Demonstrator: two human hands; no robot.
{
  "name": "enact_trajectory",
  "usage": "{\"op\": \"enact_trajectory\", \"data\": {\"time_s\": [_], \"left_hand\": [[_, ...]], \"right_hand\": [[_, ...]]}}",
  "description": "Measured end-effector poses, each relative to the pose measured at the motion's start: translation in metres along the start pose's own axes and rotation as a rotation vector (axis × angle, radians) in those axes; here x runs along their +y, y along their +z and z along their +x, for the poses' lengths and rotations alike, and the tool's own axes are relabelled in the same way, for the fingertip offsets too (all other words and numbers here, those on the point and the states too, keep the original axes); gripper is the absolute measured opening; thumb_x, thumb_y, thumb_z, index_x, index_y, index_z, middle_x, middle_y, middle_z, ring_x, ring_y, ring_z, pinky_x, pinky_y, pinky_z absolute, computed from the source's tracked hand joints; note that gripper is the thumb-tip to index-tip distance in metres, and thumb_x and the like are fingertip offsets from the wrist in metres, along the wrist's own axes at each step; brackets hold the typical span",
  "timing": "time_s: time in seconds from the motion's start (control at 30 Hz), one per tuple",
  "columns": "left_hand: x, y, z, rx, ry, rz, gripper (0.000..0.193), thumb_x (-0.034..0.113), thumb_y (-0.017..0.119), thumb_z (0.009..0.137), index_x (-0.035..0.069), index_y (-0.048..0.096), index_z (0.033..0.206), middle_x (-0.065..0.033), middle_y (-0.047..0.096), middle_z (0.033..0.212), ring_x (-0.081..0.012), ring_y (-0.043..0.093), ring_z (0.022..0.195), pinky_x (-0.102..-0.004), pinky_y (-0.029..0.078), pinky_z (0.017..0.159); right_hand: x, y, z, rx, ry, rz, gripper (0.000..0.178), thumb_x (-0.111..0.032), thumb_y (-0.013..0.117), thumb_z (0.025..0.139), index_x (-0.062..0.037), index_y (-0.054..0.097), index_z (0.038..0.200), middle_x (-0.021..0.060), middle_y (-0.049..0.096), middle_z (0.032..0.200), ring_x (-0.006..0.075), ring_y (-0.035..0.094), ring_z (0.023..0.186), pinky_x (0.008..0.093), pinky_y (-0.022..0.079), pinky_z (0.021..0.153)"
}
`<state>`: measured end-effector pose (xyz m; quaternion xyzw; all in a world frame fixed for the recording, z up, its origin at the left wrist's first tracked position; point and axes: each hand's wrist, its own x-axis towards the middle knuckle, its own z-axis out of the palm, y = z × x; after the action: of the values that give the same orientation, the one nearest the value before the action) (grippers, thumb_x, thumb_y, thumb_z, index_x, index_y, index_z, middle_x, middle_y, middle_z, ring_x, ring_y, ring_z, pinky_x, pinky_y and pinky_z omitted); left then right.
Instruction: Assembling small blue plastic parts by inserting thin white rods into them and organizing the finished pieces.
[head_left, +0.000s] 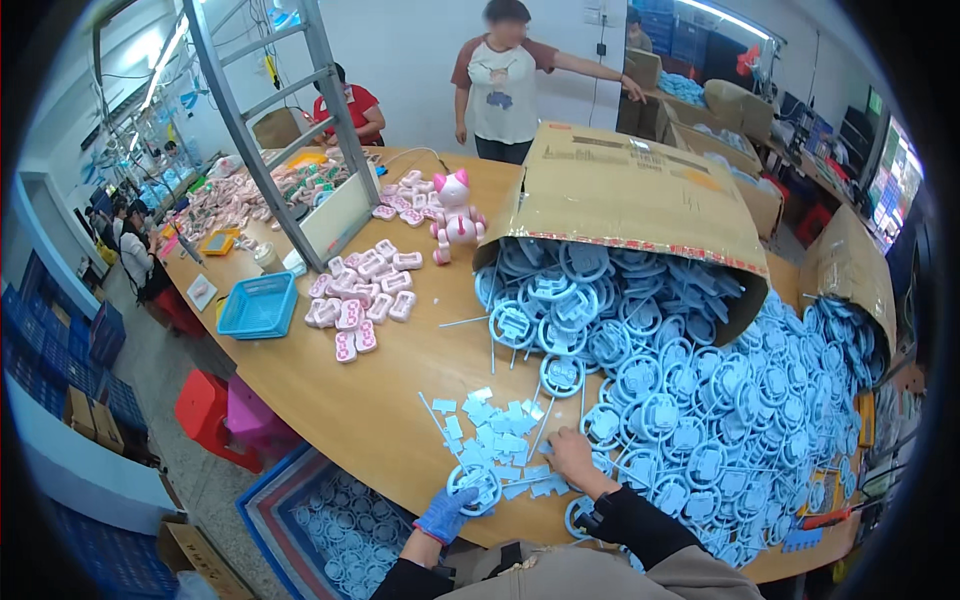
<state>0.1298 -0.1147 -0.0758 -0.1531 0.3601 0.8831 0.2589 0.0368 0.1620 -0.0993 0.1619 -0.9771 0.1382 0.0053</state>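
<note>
My left hand [443, 514], in a blue glove, grips a light-blue round plastic part [476, 487], a ring with a raised block in its middle, near the table's front edge. My bare right hand [571, 457] is a little farther right, its fingers curled down at the edge of a scatter of small flat light-blue plastic pieces [507, 420]. What those fingers hold, if anything, is hidden. A large heap of the same round parts [690, 425], some with thin sticks, spreads to the right of my right hand.
A tipped cardboard carton [630, 190] spills round parts onto the table; another carton [850, 270] lies far right. Pink game-controller-shaped pieces [365, 285], a pink toy figure [457, 215] and a blue basket [258, 305] are farther left. Below the edge, a bin [290, 500] holds round parts. People are beyond.
</note>
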Motion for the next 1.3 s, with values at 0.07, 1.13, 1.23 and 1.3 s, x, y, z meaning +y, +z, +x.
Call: {"op": "enact_trajectory", "data": {"time_s": [0.07, 1.13, 1.23, 1.3], "left_hand": [[0.006, 0.009, 0.001, 0.029, -0.015, -0.057, 0.05, 0.003, 0.064, 0.085, 0.007, 0.046, 0.131, -0.0125, 0.058, 0.12, -0.0297, 0.061, 0.104, -0.0504, 0.058, 0.077], [-0.008, 0.101, 0.022, -0.141, 0.014, 0.129, 0.059, 0.011, 0.077, 0.074, 0.006, 0.048, 0.125, -0.0087, 0.06, 0.113, -0.0203, 0.064, 0.094, -0.0364, 0.058, 0.074], [-0.014, 0.083, 0.042, -0.138, 0.076, 0.242, 0.053, 0.009, 0.077, 0.075, 0.005, 0.051, 0.121, -0.0061, 0.062, 0.107, -0.0169, 0.064, 0.09, -0.0313, 0.056, 0.071], [-0.017, 0.082, 0.047, -0.13, 0.112, 0.304, 0.05, 0.009, 0.077, 0.075, 0.005, 0.053, 0.119, -0.0048, 0.063, 0.104, -0.0151, 0.063, 0.088, -0.0287, 0.055, 0.07]], "right_hand": [[-0.001, -0.004, 0.001, 0.037, 0.042, 0.079, 0.029, -0.024, 0.074, 0.067, -0.0058, 0.061, 0.087, 0.0123, 0.057, 0.087, 0.0314, 0.059, 0.083, 0.0423, 0.049, 0.071], [-0.051, -0.082, -0.049, 0.126, 0.029, 0.754, 0.035, -0.031, 0.069, 0.082, -0.0051, 0.057, 0.103, 0.0119, 0.056, 0.099, 0.0251, 0.058, 0.087, 0.0356, 0.046, 0.073], [-0.045, -0.076, -0.047, -0.028, 0.194, 0.787, 0.034, -0.03, 0.07, 0.081, -0.005, 0.058, 0.1, 0.0103, 0.06, 0.092, 0.0241, 0.06, 0.082, 0.0353, 0.047, 0.07], [-0.041, -0.069, -0.049, 0.01, 0.215, 0.93, 0.031, -0.027, 0.07, 0.081, -0.0043, 0.059, 0.099, 0.0079, 0.062, 0.085, 0.0212, 0.06, 0.076, 0.0346, 0.047, 0.067]]}}
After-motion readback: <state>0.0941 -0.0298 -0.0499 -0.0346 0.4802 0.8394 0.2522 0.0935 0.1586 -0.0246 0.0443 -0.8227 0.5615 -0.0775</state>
